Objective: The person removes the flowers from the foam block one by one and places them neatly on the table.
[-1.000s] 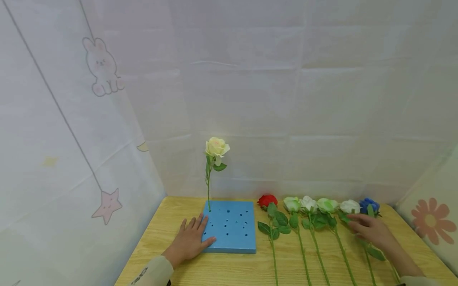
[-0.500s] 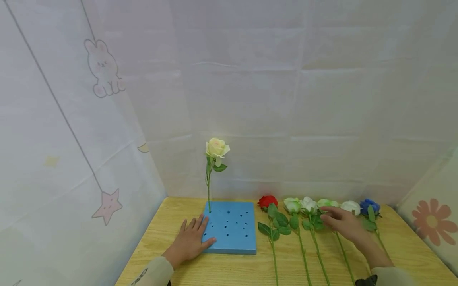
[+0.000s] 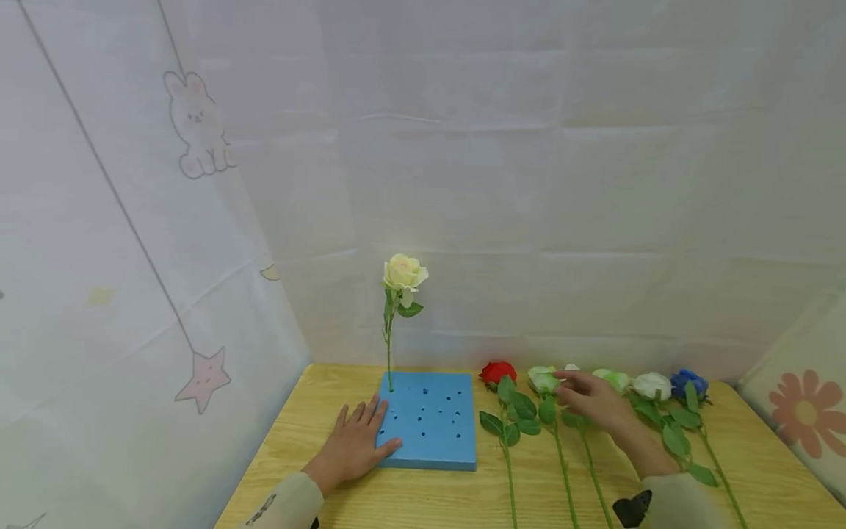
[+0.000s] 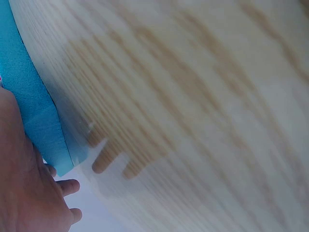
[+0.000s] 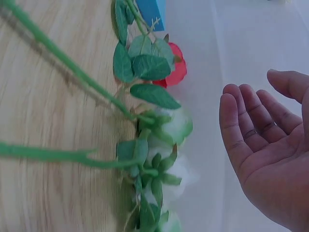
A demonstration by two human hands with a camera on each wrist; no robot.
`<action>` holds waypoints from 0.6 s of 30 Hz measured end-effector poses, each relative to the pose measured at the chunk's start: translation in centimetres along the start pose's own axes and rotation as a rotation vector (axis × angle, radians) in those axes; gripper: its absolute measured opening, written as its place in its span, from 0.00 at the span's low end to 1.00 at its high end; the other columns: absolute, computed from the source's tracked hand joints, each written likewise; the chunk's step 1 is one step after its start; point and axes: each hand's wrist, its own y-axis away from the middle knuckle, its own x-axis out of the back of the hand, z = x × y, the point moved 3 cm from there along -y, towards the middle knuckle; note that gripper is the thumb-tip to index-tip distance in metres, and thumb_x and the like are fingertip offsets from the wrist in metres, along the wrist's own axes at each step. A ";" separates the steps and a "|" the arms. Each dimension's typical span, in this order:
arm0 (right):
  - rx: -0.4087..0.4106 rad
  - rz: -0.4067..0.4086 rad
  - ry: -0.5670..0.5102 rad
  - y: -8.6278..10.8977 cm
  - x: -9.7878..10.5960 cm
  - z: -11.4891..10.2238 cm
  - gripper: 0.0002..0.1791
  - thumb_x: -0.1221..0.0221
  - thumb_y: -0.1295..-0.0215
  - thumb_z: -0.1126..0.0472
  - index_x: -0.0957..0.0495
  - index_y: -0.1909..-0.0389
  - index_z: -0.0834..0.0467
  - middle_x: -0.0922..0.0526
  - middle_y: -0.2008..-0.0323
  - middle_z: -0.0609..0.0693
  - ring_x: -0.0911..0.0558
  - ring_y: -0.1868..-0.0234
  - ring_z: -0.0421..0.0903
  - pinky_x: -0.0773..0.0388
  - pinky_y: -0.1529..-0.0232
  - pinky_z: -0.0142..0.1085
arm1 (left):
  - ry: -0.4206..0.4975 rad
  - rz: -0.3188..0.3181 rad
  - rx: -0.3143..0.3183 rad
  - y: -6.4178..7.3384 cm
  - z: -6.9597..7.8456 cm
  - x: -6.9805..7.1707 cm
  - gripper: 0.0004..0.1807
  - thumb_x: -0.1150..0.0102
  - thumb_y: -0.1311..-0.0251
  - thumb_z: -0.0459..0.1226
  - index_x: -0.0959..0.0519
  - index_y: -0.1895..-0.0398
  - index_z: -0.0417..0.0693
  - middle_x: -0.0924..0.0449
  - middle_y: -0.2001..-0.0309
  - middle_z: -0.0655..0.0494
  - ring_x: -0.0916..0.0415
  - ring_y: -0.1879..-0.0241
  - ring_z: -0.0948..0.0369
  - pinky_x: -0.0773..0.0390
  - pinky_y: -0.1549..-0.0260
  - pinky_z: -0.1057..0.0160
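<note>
My left hand (image 3: 353, 444) rests with spread fingers on the left edge of a blue foam block (image 3: 432, 452) dotted with holes. Upright in the block's back left corner stands a cream artificial rose (image 3: 405, 274). Over the lying roses hovers my right hand (image 3: 598, 404), holding nothing; its relaxed fingers show apart from the flowers in the right wrist view. Nearest to it are a pale green rose (image 3: 543, 380) and a white rose (image 3: 572, 366), which the hand partly covers. Left of these lies a red rose (image 3: 497, 373) with green leaves.
Further right on the wooden table (image 3: 443, 499) lie another pale green rose (image 3: 615, 379), a white rose (image 3: 653, 385) and a blue rose (image 3: 687, 383). Their stems point toward the front edge. A pale cloth backdrop (image 3: 489, 184) encloses the back and sides.
My right hand has moved left along the row, from beside the blue rose and right-hand white rose to the left-hand pale green one. My left hand stays on the block.
</note>
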 end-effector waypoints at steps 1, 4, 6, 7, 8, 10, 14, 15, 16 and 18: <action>0.009 -0.007 0.000 -0.2 -0.3 -0.2 0.30 0.42 0.24 0.54 0.32 0.30 0.67 0.17 0.52 0.56 0.16 0.54 0.46 0.16 0.54 0.44 | -0.007 0.002 0.000 0.0 0.0 -0.1 0.52 0.66 0.32 0.72 0.48 0.18 0.45 0.52 0.20 0.42 0.46 0.25 0.37 0.55 0.31 0.28; 0.025 -0.012 0.006 -0.9 -1.1 -0.6 0.28 0.42 0.24 0.56 0.30 0.31 0.66 0.17 0.52 0.57 0.15 0.54 0.50 0.15 0.54 0.43 | -0.009 0.011 -0.004 0.0 0.0 -0.1 0.52 0.66 0.32 0.73 0.47 0.19 0.45 0.51 0.20 0.42 0.45 0.25 0.36 0.55 0.31 0.28; 0.027 -0.015 0.010 -1.4 -1.6 -0.9 0.27 0.41 0.24 0.55 0.29 0.31 0.64 0.17 0.52 0.56 0.15 0.53 0.53 0.16 0.54 0.43 | -0.002 0.016 -0.005 0.0 0.0 -0.1 0.52 0.65 0.32 0.72 0.47 0.19 0.45 0.50 0.20 0.41 0.45 0.26 0.36 0.54 0.31 0.28; 0.029 -0.022 0.008 -1.6 -1.9 -1.0 0.27 0.41 0.24 0.54 0.29 0.31 0.64 0.17 0.51 0.57 0.16 0.52 0.53 0.16 0.53 0.44 | -0.008 0.017 -0.004 0.0 0.0 -0.1 0.52 0.65 0.32 0.72 0.47 0.19 0.45 0.50 0.20 0.42 0.45 0.26 0.36 0.54 0.31 0.28; 0.026 -0.024 0.002 -1.9 -2.2 -1.1 0.27 0.41 0.25 0.54 0.29 0.31 0.63 0.17 0.51 0.57 0.16 0.52 0.54 0.16 0.53 0.45 | -0.007 0.015 -0.003 0.1 0.0 0.0 0.52 0.65 0.32 0.72 0.47 0.19 0.45 0.50 0.20 0.41 0.45 0.25 0.36 0.54 0.31 0.28; 0.016 -0.028 -0.012 -2.3 -2.7 -1.3 0.27 0.41 0.25 0.53 0.29 0.31 0.62 0.16 0.50 0.57 0.16 0.52 0.53 0.17 0.51 0.48 | -0.007 0.016 0.001 0.1 0.1 0.1 0.51 0.65 0.31 0.72 0.46 0.19 0.45 0.50 0.20 0.41 0.45 0.25 0.36 0.54 0.31 0.28; 0.026 -0.035 -0.040 -3.2 -3.7 -1.9 0.26 0.42 0.24 0.56 0.28 0.32 0.64 0.17 0.50 0.61 0.15 0.52 0.55 0.16 0.51 0.49 | -0.015 0.000 0.017 0.1 0.4 0.3 0.51 0.65 0.31 0.72 0.47 0.19 0.46 0.51 0.20 0.43 0.46 0.25 0.38 0.53 0.30 0.30; 0.029 -0.037 -0.049 -3.4 -4.0 -1.9 0.26 0.42 0.24 0.56 0.29 0.32 0.65 0.17 0.50 0.62 0.16 0.52 0.57 0.16 0.52 0.47 | -0.015 -0.003 0.020 0.1 0.5 0.3 0.51 0.66 0.32 0.72 0.46 0.19 0.46 0.51 0.20 0.43 0.45 0.25 0.38 0.53 0.30 0.30; 0.033 -0.039 -0.062 -3.6 -4.3 -1.9 0.26 0.41 0.24 0.56 0.29 0.32 0.65 0.17 0.49 0.64 0.16 0.51 0.59 0.16 0.52 0.47 | -0.014 -0.006 0.022 0.1 0.5 0.4 0.51 0.66 0.32 0.72 0.47 0.19 0.47 0.51 0.20 0.43 0.46 0.25 0.38 0.53 0.30 0.30; 0.018 -0.034 -0.080 -4.0 -4.9 -1.7 0.28 0.40 0.25 0.54 0.29 0.32 0.65 0.18 0.47 0.65 0.16 0.50 0.60 0.16 0.51 0.45 | -0.016 -0.006 0.019 0.0 0.4 0.3 0.51 0.66 0.32 0.72 0.47 0.19 0.47 0.51 0.20 0.43 0.45 0.25 0.38 0.53 0.30 0.30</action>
